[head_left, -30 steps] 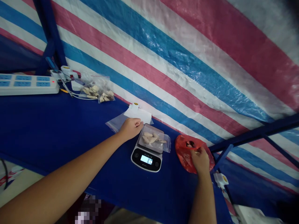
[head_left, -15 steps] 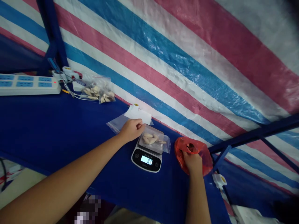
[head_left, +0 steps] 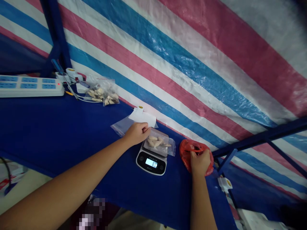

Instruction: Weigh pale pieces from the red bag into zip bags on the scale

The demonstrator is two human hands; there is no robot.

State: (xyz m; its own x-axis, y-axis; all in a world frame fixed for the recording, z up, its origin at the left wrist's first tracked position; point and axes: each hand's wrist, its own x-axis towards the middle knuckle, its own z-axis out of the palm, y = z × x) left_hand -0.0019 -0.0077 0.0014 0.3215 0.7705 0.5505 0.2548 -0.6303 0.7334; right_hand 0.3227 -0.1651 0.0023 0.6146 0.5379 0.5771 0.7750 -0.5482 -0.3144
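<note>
We find the left hand (head_left: 137, 133) at the upper left edge of a clear bag (head_left: 172, 147), fingers drawn in against the thumb; whether they pinch the film we cannot tell. The bag lies on the platform of a digital scale (head_left: 151, 163) and contains pale pieces (head_left: 155, 142). The lit display appears to read 8.3. We observe the right hand (head_left: 200, 161), well apart from the left, at the mouth of a red bag (head_left: 185, 159) to the right of the scale; its fingertips are hidden, so their grip is unconfirmed. We note white paper (head_left: 147, 118) just beyond the left hand on the blue table (head_left: 79, 134).
</note>
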